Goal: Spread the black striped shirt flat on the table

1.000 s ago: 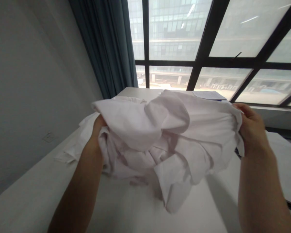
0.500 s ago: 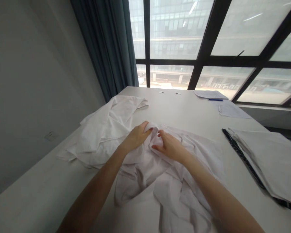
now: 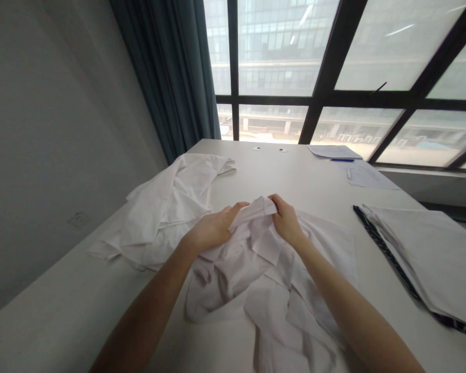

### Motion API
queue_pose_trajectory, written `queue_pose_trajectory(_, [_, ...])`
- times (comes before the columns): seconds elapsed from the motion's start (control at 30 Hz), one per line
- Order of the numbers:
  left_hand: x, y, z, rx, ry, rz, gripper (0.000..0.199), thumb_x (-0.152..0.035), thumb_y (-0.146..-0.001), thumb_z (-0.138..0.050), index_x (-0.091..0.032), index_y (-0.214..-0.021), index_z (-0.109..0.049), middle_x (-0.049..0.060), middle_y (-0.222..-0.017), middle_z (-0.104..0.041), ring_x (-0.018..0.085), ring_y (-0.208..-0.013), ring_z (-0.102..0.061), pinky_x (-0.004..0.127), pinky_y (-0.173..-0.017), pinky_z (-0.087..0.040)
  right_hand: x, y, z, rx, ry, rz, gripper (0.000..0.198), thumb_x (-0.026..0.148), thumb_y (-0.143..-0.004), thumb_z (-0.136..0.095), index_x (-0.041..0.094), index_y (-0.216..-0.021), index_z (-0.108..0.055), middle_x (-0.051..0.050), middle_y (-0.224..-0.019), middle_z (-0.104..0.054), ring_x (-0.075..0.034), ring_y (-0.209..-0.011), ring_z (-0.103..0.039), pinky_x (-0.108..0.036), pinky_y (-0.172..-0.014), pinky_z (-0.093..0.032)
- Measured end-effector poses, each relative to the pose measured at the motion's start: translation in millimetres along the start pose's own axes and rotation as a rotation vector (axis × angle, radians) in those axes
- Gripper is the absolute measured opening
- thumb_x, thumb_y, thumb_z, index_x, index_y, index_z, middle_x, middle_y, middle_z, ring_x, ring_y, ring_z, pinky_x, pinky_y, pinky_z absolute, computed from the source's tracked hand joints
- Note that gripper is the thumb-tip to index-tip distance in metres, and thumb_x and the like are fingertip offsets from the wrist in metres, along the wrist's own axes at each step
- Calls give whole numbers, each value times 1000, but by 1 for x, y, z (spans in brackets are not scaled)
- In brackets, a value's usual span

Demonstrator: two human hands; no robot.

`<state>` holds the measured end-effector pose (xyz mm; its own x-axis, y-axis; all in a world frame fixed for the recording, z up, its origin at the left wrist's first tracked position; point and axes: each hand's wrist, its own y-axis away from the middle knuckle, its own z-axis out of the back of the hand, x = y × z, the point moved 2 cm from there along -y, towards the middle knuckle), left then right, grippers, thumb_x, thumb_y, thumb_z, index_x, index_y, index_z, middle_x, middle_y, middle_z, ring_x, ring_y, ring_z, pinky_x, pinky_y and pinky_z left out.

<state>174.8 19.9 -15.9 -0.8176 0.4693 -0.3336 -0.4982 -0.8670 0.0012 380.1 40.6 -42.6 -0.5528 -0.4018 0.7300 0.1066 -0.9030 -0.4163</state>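
Note:
A crumpled white shirt [image 3: 236, 277] lies on the white table, its lower part spreading toward me. Its collar band [image 3: 258, 207] is lifted a little and stretched between my two hands. My left hand [image 3: 213, 228] is closed on the left end of the band, thumb on top. At the right end, my right hand [image 3: 286, 218] pinches the cloth between thumb and fingers. Some fingertips of both hands are hidden in the folds. Left of my left hand lies another white garment [image 3: 166, 202], loosely heaped.
Folded white cloth with a black patterned strip [image 3: 431, 259] lies at the table's right. Papers [image 3: 334, 151] and a blue pen [image 3: 342, 160] are at the far right corner. Beyond the white table [image 3: 252, 173] stand a window and a dark blue curtain [image 3: 182, 77]; a wall is on the left.
My right hand, its fingers apart before, has moved right and up and taken hold of the collar. The band is now raised and spread between both hands. My left hand has shifted slightly left and down.

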Motion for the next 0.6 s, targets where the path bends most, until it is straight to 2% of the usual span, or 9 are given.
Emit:
queue_pose_trajectory(0.07, [11, 1, 9, -17, -61, 128, 61, -10, -74, -50, -30, -132, -48, 5, -118, -67, 26, -101, -66, 32, -81, -48, 3, -6, 24, -155, 6, -4, 26, 17, -74, -40, 21, -90, -61, -5, -83, -69, -23, -82, -61, -31, -72, -44])
queue_pose_trajectory(0.17, [35, -2, 23, -125, -23, 267, 27, -18, -77, -48, -23, -96, -67, 5, -91, -72, 26, -85, -67, 31, -72, -46, 1, -13, 62, -289, 12, -41, 24, 24, -77, -44, 20, -89, -65, -3, -79, -69, -21, -77, -61, -30, -67, -43])
queue_pose_trajectory(0.23, [48, -6, 30, -219, 111, 251, 20, -21, -75, -48, -19, -82, -67, 4, -83, -71, 24, -80, -65, 30, -70, -45, -6, -15, 82, -215, 73, -108, 23, 27, -79, -48, 20, -89, -68, -3, -76, -69, -20, -71, -61, -29, -63, -42])
queue_pose_trajectory(0.33, [50, -9, 37, -351, 307, 143, 25, -23, -78, -44, -16, -86, -66, 2, -85, -69, 21, -82, -63, 29, -76, -47, -20, -10, 95, 1, 387, -229, 22, 24, -77, -55, 20, -93, -70, -6, -77, -69, -23, -72, -62, -33, -66, -45])
queue_pose_trajectory(0.4, [39, -7, 41, -452, 372, 76, 30, -23, -83, -39, -16, -94, -65, 2, -91, -69, 21, -90, -62, 30, -84, -47, -22, -3, 92, 116, 569, -228, 36, 22, -74, -62, 20, -109, -68, -12, -95, -70, -29, -88, -64, -40, -78, -46])
queue_pose_trajectory(0.43, [30, -6, 42, -498, 388, 35, 31, -24, -86, -37, -16, -99, -65, 3, -96, -68, 21, -94, -61, 30, -89, -46, -18, 0, 86, 167, 587, -178, 49, 22, -72, -66, 20, -120, -63, -14, -110, -67, -32, -99, -62, -44, -85, -45])
queue_pose_trajectory(0.5, [9, -2, 43, -560, 393, -55, 32, -25, -91, -37, -16, -107, -63, 4, -105, -67, 20, -100, -60, 30, -93, -45, 0, 7, 67, 254, 478, 4, 71, 27, -70, -71, 22, -137, -49, -16, -135, -55, -34, -119, -52, -47, -96, -41])
queue_pose_trajectory(0.53, [-2, 0, 42, -577, 384, -101, 32, -26, -93, -37, -17, -109, -63, 4, -107, -66, 20, -101, -60, 30, -94, -45, 13, 10, 57, 283, 377, 100, 73, 30, -72, -71, 23, -140, -45, -14, -140, -51, -32, -123, -50, -46, -99, -40])
queue_pose_trajectory(0.6, [-23, 3, 38, -601, 347, -178, 32, -28, -97, -36, -20, -113, -62, 5, -109, -66, 19, -103, -59, 30, -95, -45, 36, 14, 36, 309, 189, 185, 51, 29, -78, -62, 23, -128, -53, -10, -126, -62, -28, -110, -57, -40, -92, -44])
